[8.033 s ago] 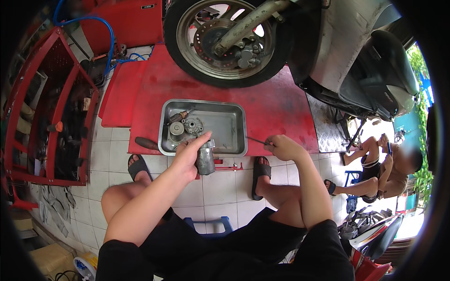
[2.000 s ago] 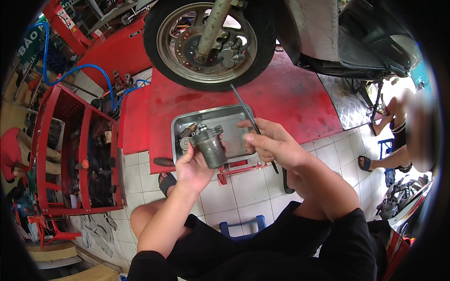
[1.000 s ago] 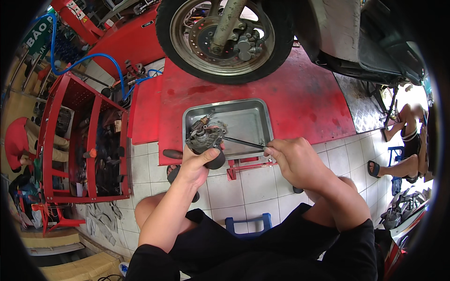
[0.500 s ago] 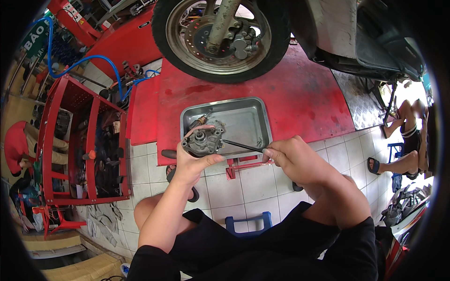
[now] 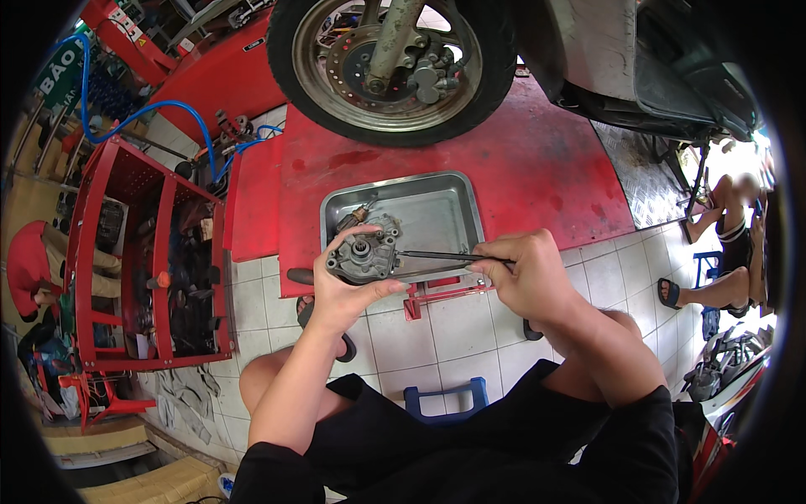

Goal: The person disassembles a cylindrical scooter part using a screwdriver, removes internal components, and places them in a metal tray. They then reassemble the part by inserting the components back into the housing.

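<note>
My left hand (image 5: pixel 340 302) grips a round grey metal engine housing (image 5: pixel 369 265), fingers around its left side and thumb along the near edge. A splined or toothed hub shows in the middle of its face, with bolt holes around the rim. In my right hand (image 5: pixel 533 269) is a slim dark rod-like tool (image 5: pixel 437 254), pinched between thumb and fingers. Its tip meets or nearly meets the housing's right edge; contact is unclear. Beneath lies a shallow metal tray (image 5: pixel 437 214), where a part with a brassy fitting (image 5: pixel 357 213) sits behind the housing.
The tray rests on a red lift platform (image 5: pixel 546 193). Beyond it stands a scooter's front wheel (image 5: pixel 395 130). A red tool cart (image 5: pixel 101 252) is on the left, with a blue hose (image 5: pixel 151 107) above. Another person's leg (image 5: pixel 714 290) shows at right.
My right hand has shifted slightly, and its fingers have changed their hold on the tool, which now lies more level with its rear end showing past them. The housing is tilted slightly differently.
</note>
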The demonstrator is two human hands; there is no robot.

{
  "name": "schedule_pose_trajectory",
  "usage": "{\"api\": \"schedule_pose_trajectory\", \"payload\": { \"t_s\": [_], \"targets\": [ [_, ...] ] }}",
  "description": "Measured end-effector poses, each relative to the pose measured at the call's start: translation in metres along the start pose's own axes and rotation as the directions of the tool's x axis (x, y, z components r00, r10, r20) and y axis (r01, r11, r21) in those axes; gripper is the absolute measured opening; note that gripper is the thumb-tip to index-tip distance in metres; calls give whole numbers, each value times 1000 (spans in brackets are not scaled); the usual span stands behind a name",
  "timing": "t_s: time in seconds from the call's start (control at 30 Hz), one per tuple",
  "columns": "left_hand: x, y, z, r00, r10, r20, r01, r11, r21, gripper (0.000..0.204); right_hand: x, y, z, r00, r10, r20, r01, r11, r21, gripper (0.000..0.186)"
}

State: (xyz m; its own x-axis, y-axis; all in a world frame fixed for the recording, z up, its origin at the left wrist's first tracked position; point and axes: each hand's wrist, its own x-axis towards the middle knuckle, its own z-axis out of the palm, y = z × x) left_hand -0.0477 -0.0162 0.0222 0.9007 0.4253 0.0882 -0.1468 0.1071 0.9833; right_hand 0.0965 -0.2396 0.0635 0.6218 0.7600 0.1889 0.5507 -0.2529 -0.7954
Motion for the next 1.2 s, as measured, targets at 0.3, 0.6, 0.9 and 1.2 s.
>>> {"api": "schedule_pose_trajectory", "payload": {
  "t_s": [0.3,0.6,0.9,1.2],
  "targets": [
    [2,-3,3,1000,6,-27,-6,1000,-18,72,9,9,1,993,42,110,-37,998,-47,17],
    [2,-14,5,1000,-14,-23,13,999,-50,71,15,8,0,947,224,230,-210,974,-84,19],
    [3,-17,8,1000,-27,-12,27,999,-47,70,9,6,6,982,150,116,-151,989,2,22],
    [3,-17,5,999,-47,-28,45,997,-58,72,11,6,1,981,85,172,-78,996,-51,19]
  ]
}}
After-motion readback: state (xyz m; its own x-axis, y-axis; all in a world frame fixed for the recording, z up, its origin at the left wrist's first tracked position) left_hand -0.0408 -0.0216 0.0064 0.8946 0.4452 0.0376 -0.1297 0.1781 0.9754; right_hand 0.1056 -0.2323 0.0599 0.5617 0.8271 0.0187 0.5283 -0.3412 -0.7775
